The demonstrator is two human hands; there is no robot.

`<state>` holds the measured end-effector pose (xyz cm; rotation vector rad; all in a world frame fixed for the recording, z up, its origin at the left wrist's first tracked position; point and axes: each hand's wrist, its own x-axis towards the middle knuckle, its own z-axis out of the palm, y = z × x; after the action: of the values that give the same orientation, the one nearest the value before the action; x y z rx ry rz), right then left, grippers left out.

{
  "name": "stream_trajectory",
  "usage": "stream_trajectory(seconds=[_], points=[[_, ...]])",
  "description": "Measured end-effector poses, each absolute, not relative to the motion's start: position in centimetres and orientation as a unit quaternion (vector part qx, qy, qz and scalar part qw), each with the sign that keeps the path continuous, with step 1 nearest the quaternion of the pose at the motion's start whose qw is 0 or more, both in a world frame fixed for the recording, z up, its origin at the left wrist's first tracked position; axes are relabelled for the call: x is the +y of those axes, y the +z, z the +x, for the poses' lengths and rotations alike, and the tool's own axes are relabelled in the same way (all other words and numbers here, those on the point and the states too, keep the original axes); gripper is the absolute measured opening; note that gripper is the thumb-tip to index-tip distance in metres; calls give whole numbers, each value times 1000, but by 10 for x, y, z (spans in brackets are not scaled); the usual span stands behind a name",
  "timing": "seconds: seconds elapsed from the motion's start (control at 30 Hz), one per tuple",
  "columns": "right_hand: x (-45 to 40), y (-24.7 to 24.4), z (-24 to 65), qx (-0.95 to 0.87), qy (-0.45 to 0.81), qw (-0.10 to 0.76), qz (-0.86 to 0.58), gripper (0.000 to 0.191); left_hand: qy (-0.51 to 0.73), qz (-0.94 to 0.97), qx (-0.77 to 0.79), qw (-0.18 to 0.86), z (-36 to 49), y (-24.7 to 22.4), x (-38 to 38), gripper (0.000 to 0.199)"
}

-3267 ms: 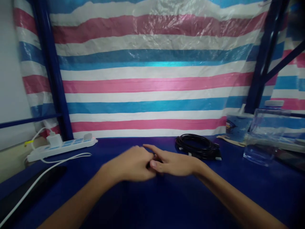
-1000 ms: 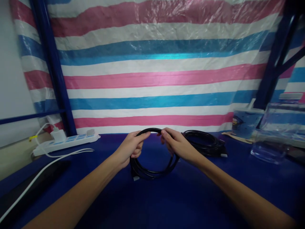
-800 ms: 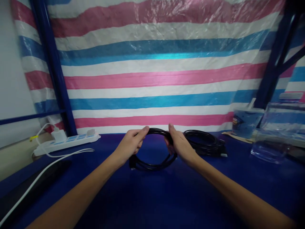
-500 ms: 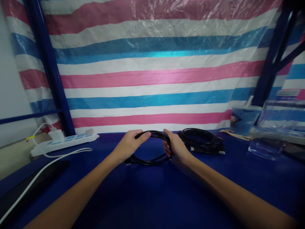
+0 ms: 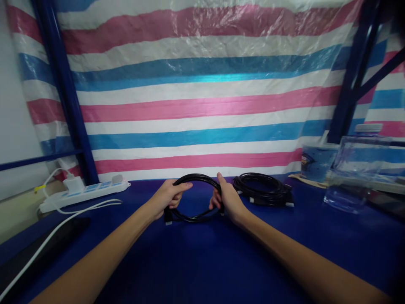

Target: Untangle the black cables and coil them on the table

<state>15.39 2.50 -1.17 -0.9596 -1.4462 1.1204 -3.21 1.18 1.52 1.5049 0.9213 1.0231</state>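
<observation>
A coiled black cable (image 5: 196, 177) is held as a ring between both hands above the blue table. My left hand (image 5: 169, 196) is closed round the ring's left side, thumb along the top. On the right side my right hand (image 5: 228, 197) grips the coil, its thumb pointing up and its fingers curled inward. A connector with a pale tip (image 5: 168, 223) hangs below my left hand. Right of my right hand, a second bundle of coiled black cable (image 5: 264, 188) lies on the table, with several light-tipped connectors.
On the left are a white power strip (image 5: 91, 192) with a plugged-in charger, a white cable (image 5: 53, 232) and a dark flat object (image 5: 47, 242). At the right stand a blue cup (image 5: 318, 162) and a clear plastic container (image 5: 354, 177). A striped sheet (image 5: 202, 105) hangs behind.
The camera view has shifted slightly. Both hands and the ring have moved a little left in the picture, and the fingers of my left hand have curled in further round the cable.
</observation>
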Motion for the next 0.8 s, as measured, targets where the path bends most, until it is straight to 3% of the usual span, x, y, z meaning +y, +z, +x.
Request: stream_trajectory(seconds=[0.13,0.23,0.3,0.37,0.43,0.5,0.6,0.7,0.8], points=[[28,0,164,-625,330,556,-437,62,517,591,389,482,-27,25,5,46],[22,7,164,-600,190,630,-455,35,647,521,313,460,-32,46,-2,47],[10,4,150,-634,275,569,-446,23,719,468,255,446,-37,59,-8,51],[-6,-3,126,-681,463,413,-390,16,758,420,221,448,-35,66,-14,52],[-21,-9,101,-661,590,378,-269,45,767,379,211,472,-24,66,-20,52],[-30,-9,84,-580,651,461,-167,54,757,357,223,500,-5,60,-25,52],[-29,4,81,-458,650,591,-136,44,723,383,248,519,20,47,-27,54],[-22,23,97,-442,602,648,-149,25,694,429,240,525,28,39,-23,55],[-17,38,120,-456,570,667,-152,25,681,450,236,527,15,42,-18,48]])
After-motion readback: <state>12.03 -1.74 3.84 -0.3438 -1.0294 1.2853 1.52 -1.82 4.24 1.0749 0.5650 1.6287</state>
